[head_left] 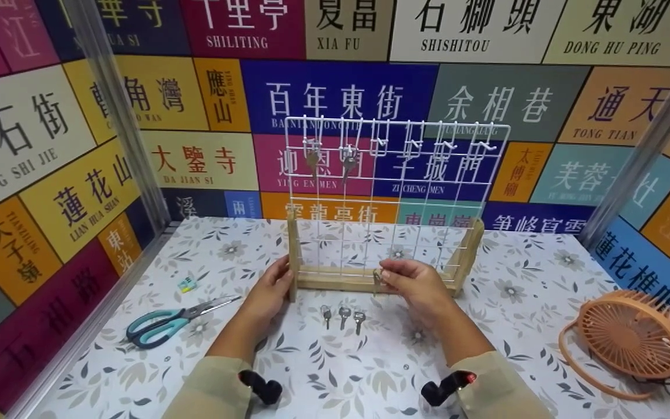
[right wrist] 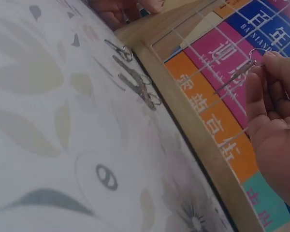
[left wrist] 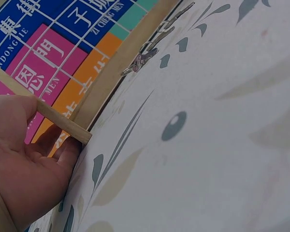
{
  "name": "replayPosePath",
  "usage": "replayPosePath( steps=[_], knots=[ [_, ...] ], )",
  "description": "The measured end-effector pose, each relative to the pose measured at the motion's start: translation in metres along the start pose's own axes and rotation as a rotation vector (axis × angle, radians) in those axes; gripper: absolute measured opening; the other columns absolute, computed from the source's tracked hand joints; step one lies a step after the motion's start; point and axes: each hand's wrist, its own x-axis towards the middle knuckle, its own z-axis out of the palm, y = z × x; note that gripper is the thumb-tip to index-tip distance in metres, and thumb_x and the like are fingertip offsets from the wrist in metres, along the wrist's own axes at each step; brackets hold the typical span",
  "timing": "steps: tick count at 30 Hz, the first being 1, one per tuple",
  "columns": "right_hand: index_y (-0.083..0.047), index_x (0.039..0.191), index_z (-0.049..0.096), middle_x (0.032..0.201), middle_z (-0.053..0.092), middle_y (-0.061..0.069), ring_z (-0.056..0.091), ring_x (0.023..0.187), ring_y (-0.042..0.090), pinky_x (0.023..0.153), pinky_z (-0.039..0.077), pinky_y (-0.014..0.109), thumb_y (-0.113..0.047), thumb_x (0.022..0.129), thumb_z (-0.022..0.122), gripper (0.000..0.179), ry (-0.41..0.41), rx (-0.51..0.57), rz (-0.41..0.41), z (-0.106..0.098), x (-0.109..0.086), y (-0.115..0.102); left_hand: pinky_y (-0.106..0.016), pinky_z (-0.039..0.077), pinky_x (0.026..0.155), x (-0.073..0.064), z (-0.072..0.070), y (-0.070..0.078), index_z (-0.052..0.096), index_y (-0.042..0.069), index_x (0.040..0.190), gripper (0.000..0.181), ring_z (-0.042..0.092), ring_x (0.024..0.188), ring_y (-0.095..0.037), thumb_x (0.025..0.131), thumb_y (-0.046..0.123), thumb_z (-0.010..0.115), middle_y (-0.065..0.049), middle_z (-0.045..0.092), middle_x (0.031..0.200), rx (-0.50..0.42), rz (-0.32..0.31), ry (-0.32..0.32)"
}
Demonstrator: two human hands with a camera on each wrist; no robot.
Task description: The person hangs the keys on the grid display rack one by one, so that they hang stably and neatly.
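Note:
My left hand [head_left: 270, 291] holds the wooden side post [left wrist: 63, 121] of a white wire grid rack [head_left: 370, 201], thumb on one face and fingers behind it. In front of the grid's lower part, my right hand [head_left: 422, 285] pinches a key [right wrist: 239, 76] by its thin metal ring [right wrist: 256, 57], and the key points away from the fingertips. Three more keys [head_left: 344, 315] with rings lie in a row on the tablecloth before the rack's wooden base bar [head_left: 335, 285]. Up on the grid, one key [head_left: 312, 160] hangs from the leftmost hook and another key [head_left: 348, 163] from the hook beside it.
Several white hooks [head_left: 413, 146] line the grid's top right. Teal-handled scissors [head_left: 163, 326] and a small packet [head_left: 186, 284] lie to the left on the floral tablecloth [head_left: 370, 378]. An orange fan [head_left: 631, 337] stands at the right. Sign-covered walls [head_left: 335, 87] enclose the table.

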Motion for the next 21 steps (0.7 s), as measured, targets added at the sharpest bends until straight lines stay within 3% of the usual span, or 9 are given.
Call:
replayPosePath(
  steps=[5, 9, 16, 21],
  knots=[
    [0.001, 0.119, 0.075, 0.101, 0.076, 0.003, 0.075, 0.089, 0.015, 0.09, 0.066, 0.03, 0.002, 0.1, 0.071, 0.02, -0.001, 0.133, -0.058, 0.01, -0.005, -0.018, -0.049, 0.029, 0.134, -0.001, -0.001, 0.001, 0.045, 0.048, 0.158, 0.047, 0.038, 0.161, -0.023, 0.113, 0.041, 0.053, 0.01, 0.04, 0.171, 0.0, -0.001, -0.001],
    [0.006, 0.121, 0.073, 0.099, 0.075, 0.004, 0.074, 0.089, 0.016, 0.089, 0.065, 0.027, 0.007, 0.101, 0.066, 0.021, -0.002, 0.184, -0.123, 0.014, -0.012, -0.031, -0.048, 0.03, 0.134, -0.002, 0.0, 0.002, 0.046, 0.047, 0.158, 0.047, 0.039, 0.16, -0.022, 0.113, 0.04, 0.054, 0.009, 0.04, 0.171, -0.005, 0.004, 0.0],
    [-0.007, 0.11, 0.078, 0.1, 0.075, 0.005, 0.074, 0.09, 0.016, 0.09, 0.065, 0.027, 0.009, 0.101, 0.064, 0.023, 0.021, 0.255, -0.219, 0.024, -0.025, -0.061, -0.049, 0.029, 0.134, -0.003, 0.001, 0.001, 0.047, 0.047, 0.158, 0.046, 0.038, 0.161, -0.022, 0.112, 0.04, 0.054, 0.009, 0.041, 0.17, -0.009, 0.004, -0.004],
    [-0.01, 0.108, 0.079, 0.102, 0.075, 0.004, 0.073, 0.093, 0.015, 0.088, 0.065, 0.027, 0.01, 0.101, 0.063, 0.027, 0.063, 0.302, -0.257, 0.031, -0.026, -0.084, -0.048, 0.029, 0.135, -0.002, -0.001, -0.002, 0.043, 0.041, 0.162, 0.051, 0.039, 0.16, -0.024, 0.113, 0.038, 0.054, 0.006, 0.041, 0.171, -0.001, 0.044, -0.02]
  ],
)
